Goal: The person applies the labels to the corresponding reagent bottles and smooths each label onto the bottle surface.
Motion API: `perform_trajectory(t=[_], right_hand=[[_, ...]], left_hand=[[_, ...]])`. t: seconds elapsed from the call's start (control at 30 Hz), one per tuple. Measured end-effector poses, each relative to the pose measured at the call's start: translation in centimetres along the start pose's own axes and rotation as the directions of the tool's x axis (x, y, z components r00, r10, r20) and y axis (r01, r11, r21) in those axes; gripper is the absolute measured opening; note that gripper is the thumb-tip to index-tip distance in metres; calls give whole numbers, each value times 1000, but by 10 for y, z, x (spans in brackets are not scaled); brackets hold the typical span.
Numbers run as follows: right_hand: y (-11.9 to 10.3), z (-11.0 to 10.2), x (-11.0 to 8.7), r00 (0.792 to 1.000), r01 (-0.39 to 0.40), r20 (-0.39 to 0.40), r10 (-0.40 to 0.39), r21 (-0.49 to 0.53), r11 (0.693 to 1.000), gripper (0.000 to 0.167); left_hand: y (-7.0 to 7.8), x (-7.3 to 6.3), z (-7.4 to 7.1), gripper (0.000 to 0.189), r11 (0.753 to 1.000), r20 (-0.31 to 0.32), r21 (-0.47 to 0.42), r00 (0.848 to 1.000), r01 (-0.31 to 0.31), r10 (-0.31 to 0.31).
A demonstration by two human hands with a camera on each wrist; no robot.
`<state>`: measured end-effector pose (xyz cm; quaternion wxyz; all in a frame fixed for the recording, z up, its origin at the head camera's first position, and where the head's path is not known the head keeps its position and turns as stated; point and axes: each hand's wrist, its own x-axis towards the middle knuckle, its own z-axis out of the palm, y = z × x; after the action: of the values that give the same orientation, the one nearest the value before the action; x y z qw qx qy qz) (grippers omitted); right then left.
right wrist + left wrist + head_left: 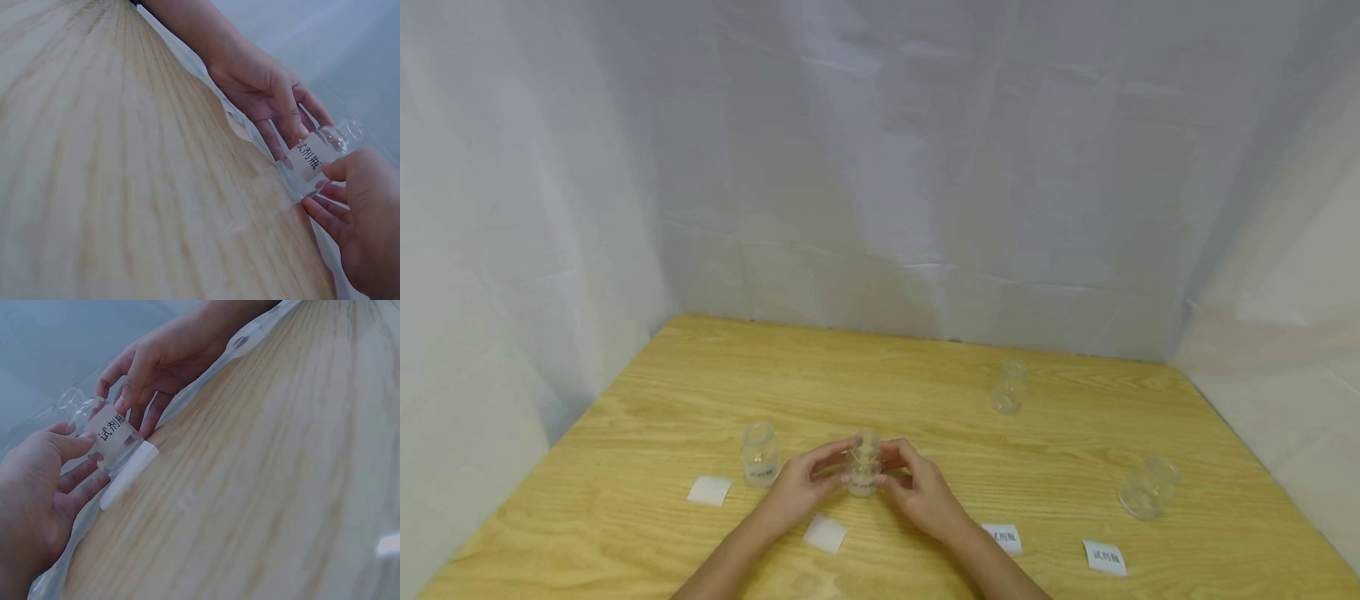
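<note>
Both hands hold a small clear glass reagent bottle [864, 467] upright at the middle of the table's near part. A white label [110, 430] with black printed characters lies on its front. From one side my left hand [801, 487] holds the glass, its thumb at the label's edge. My right hand [921, 492] grips the other side, and its thumb [340, 167] touches the label's opposite edge. The fingers behind the bottle are partly hidden. Close to the left hand stands another labelled reagent bottle [761, 457].
Two bare glass bottles [1009, 388] [1150, 488] stand to the right on the wooden table [865, 358]. Blank white paper pieces [709, 491] [825, 534] lie at the left and near the left forearm. Printed labels [1003, 537] [1105, 557] lie right of the right forearm. White sheeting [887, 167] surrounds the table.
</note>
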<state>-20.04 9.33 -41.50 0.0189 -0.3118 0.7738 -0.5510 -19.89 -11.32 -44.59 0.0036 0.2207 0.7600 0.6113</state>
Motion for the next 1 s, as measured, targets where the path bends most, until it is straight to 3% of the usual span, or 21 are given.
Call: perform_trajectory(t=[0.57, 0.77, 0.9, 1.0], right_hand=[[1, 1, 0, 1000, -8, -1, 8, 26, 1000, 35], [-1, 1, 0, 1000, -30, -5, 31, 17, 999, 41], [-5, -1, 0, 999, -50, -7, 50, 0, 999, 42], [-7, -6, 1, 999, -46, -21, 46, -6, 999, 41]], left_hand=[[1, 0, 0, 44, 999, 3, -47, 1000, -22, 22], [3, 0, 1, 45, 994, 13, -85, 998, -67, 69], [5, 0, 1, 42, 994, -21, -76, 997, -77, 76], [8, 2, 1, 38, 995, -83, -55, 994, -80, 75]])
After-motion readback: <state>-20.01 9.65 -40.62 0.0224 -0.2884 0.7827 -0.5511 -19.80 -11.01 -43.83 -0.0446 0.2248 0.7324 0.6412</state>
